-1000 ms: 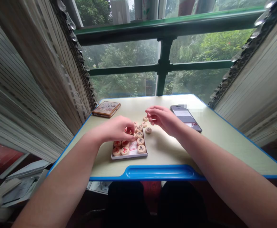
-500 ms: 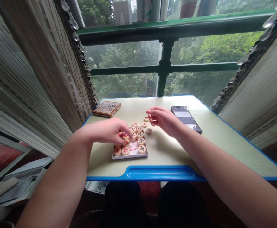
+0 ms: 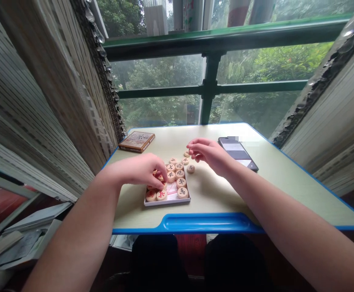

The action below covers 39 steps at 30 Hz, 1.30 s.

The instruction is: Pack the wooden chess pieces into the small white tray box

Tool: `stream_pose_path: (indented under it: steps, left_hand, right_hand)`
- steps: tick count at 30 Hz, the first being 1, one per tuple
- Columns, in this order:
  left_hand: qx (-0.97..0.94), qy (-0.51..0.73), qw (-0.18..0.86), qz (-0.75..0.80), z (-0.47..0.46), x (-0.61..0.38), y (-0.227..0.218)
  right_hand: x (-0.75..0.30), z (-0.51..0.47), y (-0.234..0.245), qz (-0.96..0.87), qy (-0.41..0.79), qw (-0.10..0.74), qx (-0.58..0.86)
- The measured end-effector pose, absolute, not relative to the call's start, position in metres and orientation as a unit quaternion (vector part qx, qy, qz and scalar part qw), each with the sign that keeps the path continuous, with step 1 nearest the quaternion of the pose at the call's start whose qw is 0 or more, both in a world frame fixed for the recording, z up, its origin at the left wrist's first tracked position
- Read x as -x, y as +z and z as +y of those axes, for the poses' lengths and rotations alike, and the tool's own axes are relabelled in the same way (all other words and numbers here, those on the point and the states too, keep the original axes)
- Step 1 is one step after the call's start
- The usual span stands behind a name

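My left hand (image 3: 143, 169) reaches over the left side of a shallow white box tray (image 3: 167, 202). Its thumb and forefinger close around a red-marked Chinese chess piece (image 3: 161, 177), which they partly hide. Other red-marked pieces lie under and beside the fingers, including a red piece (image 3: 161, 195) at the front. Black-marked pieces such as a horse piece (image 3: 182, 192) line the tray's right side, with a bare gap left of it. Beyond the tray, my right hand (image 3: 207, 153) hovers with bent fingers apart, nothing visible in them, near loose black pieces (image 3: 190, 168).
A brown printed box lid (image 3: 137, 141) lies at the table's back left. To the right is a phone (image 3: 238, 153), behind my right forearm. The cream table (image 3: 225, 194) has a blue edge with a molded groove (image 3: 207, 222); a window and curtains surround it.
My left forefinger has drawn back from a black piece toward the thumb, over the red pieces. My right hand has stayed almost still.
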<state>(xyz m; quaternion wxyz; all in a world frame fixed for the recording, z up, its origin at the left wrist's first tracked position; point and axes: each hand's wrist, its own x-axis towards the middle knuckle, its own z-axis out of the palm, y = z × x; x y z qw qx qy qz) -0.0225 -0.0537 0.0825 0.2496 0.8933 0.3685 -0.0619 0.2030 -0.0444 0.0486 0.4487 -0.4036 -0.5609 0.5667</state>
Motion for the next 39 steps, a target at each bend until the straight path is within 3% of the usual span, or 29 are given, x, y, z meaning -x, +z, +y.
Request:
stream_pose_path:
  steps: [19,22,25,27,30,34,39]
  left_hand:
    - [-0.877,-0.029,0.241,0.415,-0.056,0.026,0.086]
    - [-0.873,0.0,0.227,0.431,-0.055,0.026,0.085]
    - [-0.869,0.039,0.214,0.445,-0.054,0.022,0.083]
    - [-0.863,0.07,0.203,0.457,-0.054,0.017,0.081]
    - [-0.858,0.12,0.168,0.471,-0.05,0.01,0.073]
    - [-0.862,0.177,0.107,0.463,-0.041,0.002,0.058]
    - [-0.853,0.231,0.135,0.448,-0.038,-0.003,0.051]
  right_hand:
    - [-0.198,-0.047,0.046,-0.636,0.507,0.385,0.436]
    - [-0.203,-0.049,0.051,-0.744,0.319,0.307,0.5]
    - [-0.21,-0.05,0.057,-0.819,0.086,0.156,0.546]
    - [-0.213,-0.05,0.058,-0.828,0.035,0.087,0.552]
    - [-0.212,-0.051,0.057,-0.839,0.055,0.045,0.54]
    - [-0.209,-0.05,0.052,-0.84,0.083,0.042,0.535]
    - [-0.209,-0.052,0.053,-0.845,0.072,0.113,0.518]
